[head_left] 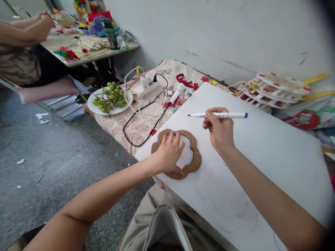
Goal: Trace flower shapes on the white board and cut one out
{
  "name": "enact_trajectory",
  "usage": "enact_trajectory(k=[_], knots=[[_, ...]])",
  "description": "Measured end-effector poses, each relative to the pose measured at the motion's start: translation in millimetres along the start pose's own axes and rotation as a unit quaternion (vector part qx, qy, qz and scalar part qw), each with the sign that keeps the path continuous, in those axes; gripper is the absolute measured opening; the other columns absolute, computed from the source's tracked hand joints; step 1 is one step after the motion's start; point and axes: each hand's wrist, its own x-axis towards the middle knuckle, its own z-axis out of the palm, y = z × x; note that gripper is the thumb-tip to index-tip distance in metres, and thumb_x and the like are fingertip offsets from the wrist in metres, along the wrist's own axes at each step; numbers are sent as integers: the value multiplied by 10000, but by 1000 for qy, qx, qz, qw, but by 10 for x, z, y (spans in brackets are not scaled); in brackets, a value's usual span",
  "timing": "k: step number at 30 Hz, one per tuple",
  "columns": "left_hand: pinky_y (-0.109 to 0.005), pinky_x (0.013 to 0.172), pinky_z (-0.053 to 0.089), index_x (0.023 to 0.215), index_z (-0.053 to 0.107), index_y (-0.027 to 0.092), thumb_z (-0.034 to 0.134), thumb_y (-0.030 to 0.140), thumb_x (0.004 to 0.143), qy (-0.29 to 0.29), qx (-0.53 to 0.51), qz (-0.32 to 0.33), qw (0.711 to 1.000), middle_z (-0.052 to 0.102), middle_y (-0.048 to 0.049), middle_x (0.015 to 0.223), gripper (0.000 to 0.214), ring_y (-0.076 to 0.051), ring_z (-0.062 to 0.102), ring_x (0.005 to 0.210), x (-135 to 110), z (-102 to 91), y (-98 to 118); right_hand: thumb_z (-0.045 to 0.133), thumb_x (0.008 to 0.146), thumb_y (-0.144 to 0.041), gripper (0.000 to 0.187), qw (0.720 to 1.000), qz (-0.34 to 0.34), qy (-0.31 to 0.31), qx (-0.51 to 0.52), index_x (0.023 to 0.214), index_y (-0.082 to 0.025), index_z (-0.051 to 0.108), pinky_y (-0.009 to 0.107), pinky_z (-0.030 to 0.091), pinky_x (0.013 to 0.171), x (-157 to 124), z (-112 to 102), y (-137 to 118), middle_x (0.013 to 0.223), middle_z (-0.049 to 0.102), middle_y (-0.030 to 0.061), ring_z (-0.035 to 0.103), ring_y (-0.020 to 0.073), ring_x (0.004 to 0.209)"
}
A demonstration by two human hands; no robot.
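Observation:
My left hand (170, 153) lies spread over a brown cardboard flower-shaped ring (195, 162). Its fingertips touch the ring's upper rim and the thumb rests on the lower rim, pressing it flat on a large white board (274, 157). A white marker (232, 115) with a dark blue end is pinched in my right hand (221, 129). The marker is roughly level above the board, its uncapped-looking dark tip pointing left toward the ring's upper right. Faint curved pencil-like lines (230, 212) show on the board below the ring.
Left of the board, a patterned cloth holds a plate of grapes (111, 99), a power strip (146, 89) with cables and a white glue gun (178, 92). Stacked white scalloped pieces (274, 89) stand at the right. Another person's arms (28, 29) are near a cluttered table behind.

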Motion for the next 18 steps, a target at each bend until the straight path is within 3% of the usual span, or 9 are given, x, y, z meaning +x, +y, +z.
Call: enact_trajectory(k=[3, 7, 11, 15, 18], knots=[[-588, 1085, 256, 1237, 460, 53, 797, 672, 546, 8, 4, 5, 1000, 216, -307, 1527, 987, -481, 222, 1396, 3, 16, -6, 660, 782, -321, 131, 1000, -17, -4, -8, 836, -241, 571, 263, 425, 489, -144, -94, -150, 577, 519, -41, 498, 113, 491], [-590, 1082, 258, 1255, 451, 49, 801, 671, 540, 12, 2, 1, 1000, 214, -315, 1524, 1010, -484, 227, 1392, 0, 20, 3, 663, 793, -328, 118, 996, 5, -86, -9, 815, -224, 612, 258, 435, 508, -258, -64, -266, 582, 542, -27, 518, 113, 520], [-566, 1095, 248, 1296, 425, 48, 820, 637, 530, 18, -8, -11, 1000, 229, -307, 1521, 1044, -461, 228, 1399, 4, 8, 26, 657, 779, -340, 169, 978, 38, -197, -62, 850, -194, 615, 255, 461, 524, -310, 203, -329, 625, 595, -17, 562, 121, 541], [-571, 1119, 195, 1395, 345, 15, 834, 575, 552, 3, -25, -14, 1000, 284, -302, 1504, 1124, -457, 190, 1417, 3, -16, 36, 616, 771, -278, 103, 941, -26, -279, -192, 751, -178, 608, 257, 452, 580, -356, 579, -356, 653, 634, 7, 595, 142, 600], [-524, 1144, 194, 1390, 381, 2, 837, 542, 583, -6, -44, -5, 999, 372, -278, 1471, 1072, -429, 247, 1409, -7, -28, 30, 577, 751, -202, 68, 919, -83, -308, -233, 800, -178, 619, 242, 422, 603, -349, 815, -339, 654, 623, -15, 560, 124, 592]])
